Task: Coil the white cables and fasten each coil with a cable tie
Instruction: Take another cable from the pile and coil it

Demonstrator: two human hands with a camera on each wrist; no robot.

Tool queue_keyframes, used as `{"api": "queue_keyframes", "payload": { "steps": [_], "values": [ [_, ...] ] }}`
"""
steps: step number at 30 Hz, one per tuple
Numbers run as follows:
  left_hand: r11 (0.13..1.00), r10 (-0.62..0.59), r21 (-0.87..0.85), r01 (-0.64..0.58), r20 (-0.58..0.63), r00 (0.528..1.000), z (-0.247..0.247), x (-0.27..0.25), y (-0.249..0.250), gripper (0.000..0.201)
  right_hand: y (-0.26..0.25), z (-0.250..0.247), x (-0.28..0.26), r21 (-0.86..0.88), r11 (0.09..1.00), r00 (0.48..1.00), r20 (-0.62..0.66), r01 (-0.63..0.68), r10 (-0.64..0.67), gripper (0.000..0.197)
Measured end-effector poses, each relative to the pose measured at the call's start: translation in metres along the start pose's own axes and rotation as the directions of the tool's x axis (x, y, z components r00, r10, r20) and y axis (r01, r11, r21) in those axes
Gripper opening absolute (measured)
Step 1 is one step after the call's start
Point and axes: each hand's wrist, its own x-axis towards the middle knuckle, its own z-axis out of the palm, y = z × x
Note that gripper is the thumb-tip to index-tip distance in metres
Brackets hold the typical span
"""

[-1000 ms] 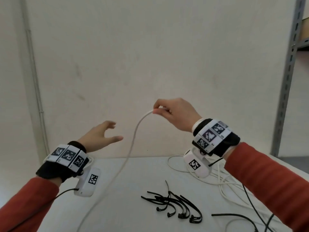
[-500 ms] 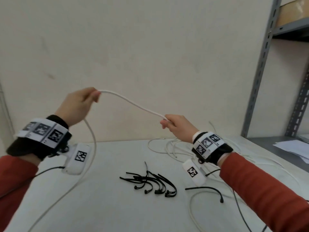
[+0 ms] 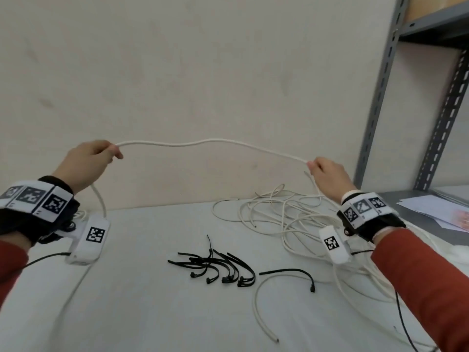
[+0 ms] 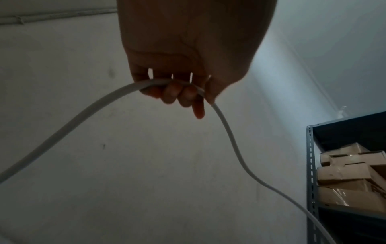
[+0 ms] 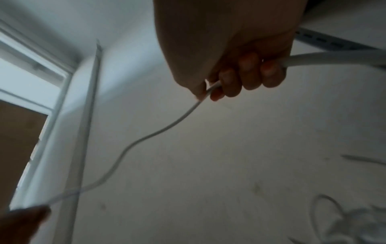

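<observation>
A white cable (image 3: 210, 142) spans the air between my two raised hands. My left hand (image 3: 88, 161) grips it at the left, fingers curled round the cable (image 4: 181, 90); from there it hangs down off the table's front left. At the right my right hand (image 3: 326, 174) holds the same cable (image 5: 213, 87) in curled fingers, and it drops to a loose tangle of white cables (image 3: 284, 219) on the table. Several black cable ties (image 3: 218, 266) lie in a bunch at the table's middle. One more tie (image 3: 291, 273) lies just right of them.
The white table (image 3: 139, 301) stands against a pale wall. A grey metal shelf rack (image 3: 380, 97) holds cardboard boxes (image 4: 351, 175) at the right, with papers (image 3: 436, 209) on a grey surface beside it. A thin black wire (image 3: 403, 323) runs under my right forearm.
My left hand was open and apart from the cable, then took hold of it. The hands have since drawn apart, stretching the cable wider, with the right hand moving right and down.
</observation>
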Motion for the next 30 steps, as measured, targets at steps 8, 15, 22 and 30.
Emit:
{"api": "queue_keyframes", "payload": {
  "steps": [8,15,22,30],
  "values": [
    [0.997,0.069,-0.004,-0.071,0.245,0.967,0.002,-0.024,0.016,0.032,-0.078,-0.077,0.015,0.031,0.889,0.855,-0.291,0.457,-0.429,0.021],
    [0.984,0.148,-0.117,-0.135,0.106,0.983,0.001,-0.031,0.067,0.038,-0.135,-0.081,0.014,-0.196,0.740,0.723,-0.163,0.643,-0.671,0.037],
    [0.976,0.214,-0.110,-0.186,0.365,0.906,-0.033,-0.038,0.108,0.081,-0.133,-0.068,0.013,-0.276,0.801,0.809,-0.117,0.530,-0.576,0.028],
    [0.939,0.201,-0.344,0.021,0.596,0.778,-0.024,-0.058,0.088,0.102,-0.123,-0.052,0.002,-0.064,0.844,0.836,-0.118,0.532,-0.536,0.023]
  ]
}}
